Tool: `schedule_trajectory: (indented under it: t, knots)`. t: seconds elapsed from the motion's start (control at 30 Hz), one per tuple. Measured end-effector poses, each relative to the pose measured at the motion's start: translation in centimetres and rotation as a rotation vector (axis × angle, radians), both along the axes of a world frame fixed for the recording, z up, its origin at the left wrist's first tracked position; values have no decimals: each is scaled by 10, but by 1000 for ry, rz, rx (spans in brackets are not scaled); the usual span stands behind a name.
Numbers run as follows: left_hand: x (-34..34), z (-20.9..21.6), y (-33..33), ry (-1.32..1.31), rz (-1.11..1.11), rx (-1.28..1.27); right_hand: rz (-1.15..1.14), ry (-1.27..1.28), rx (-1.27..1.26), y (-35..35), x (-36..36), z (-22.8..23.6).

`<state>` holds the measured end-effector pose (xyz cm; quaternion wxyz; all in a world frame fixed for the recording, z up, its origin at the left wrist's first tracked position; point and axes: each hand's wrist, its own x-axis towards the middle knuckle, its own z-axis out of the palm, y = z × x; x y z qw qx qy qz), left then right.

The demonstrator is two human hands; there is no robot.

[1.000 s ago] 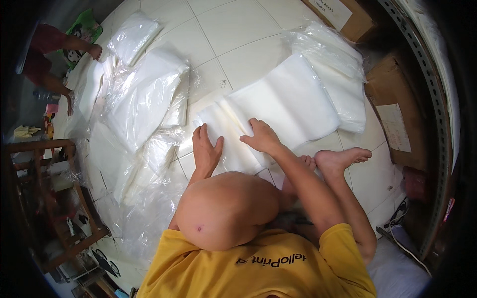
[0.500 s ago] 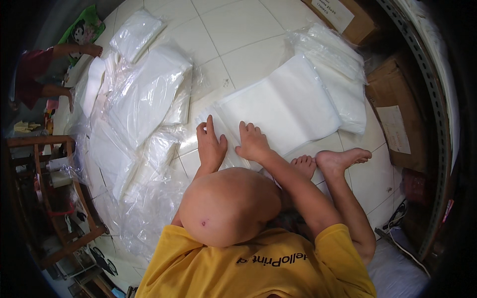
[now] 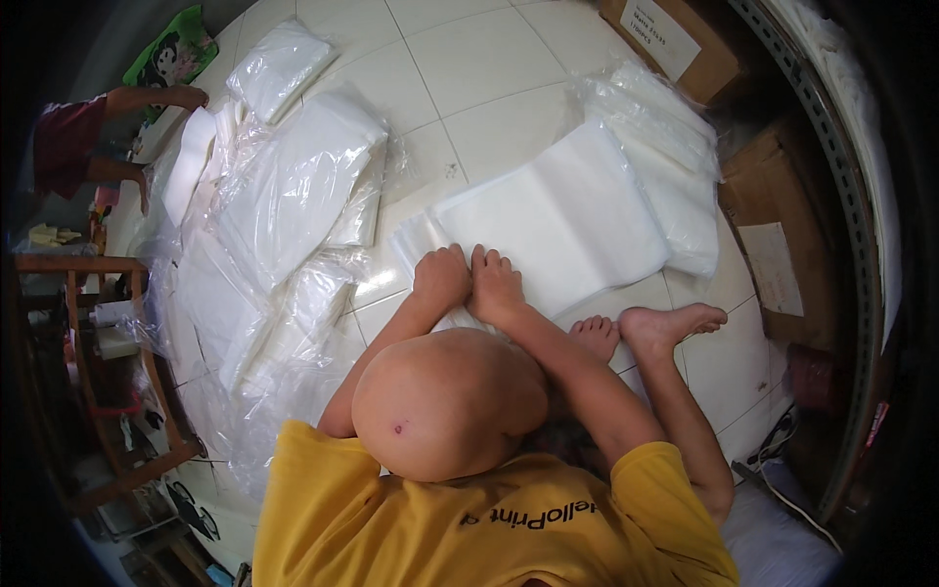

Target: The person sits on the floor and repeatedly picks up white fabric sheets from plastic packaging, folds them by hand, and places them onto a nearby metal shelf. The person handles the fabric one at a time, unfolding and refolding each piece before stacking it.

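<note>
Head view: left hand (image 3: pixel 442 279) and right hand (image 3: pixel 496 284) sit side by side, fingers curled — pinching or not, I cannot tell — at the eight-o'clock end of the white sheets (image 3: pixel 567 210), towards one o'clock; probably light, floppy, slippery; best gripped there.

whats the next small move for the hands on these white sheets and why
Probably smooth the left hand outward along the stack of white sheets while the right hand steadies it: both hands sit close together near the stack's left end, where the layers look ridged and uneven, while the rest lies fairly flat.
</note>
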<state>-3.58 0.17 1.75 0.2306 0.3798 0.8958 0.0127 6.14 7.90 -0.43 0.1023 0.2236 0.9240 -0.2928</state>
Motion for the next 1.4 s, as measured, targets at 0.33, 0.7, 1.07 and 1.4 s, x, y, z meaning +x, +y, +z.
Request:
schedule_trajectory:
  t: [0.33,0.7,1.07,1.4]
  knots:
    - [2,-35,15,-525,1033,722,-58,-56,-144,8,5,8]
    - [7,-23,44,-1140,1012,663,-243,131,-120,24,18,-6]
    - [53,18,68,-1138,567,648,-417,238,-163,90,63,15]
    - [40,1,-27,-42,427,753,-557,204,55,94,58,25]
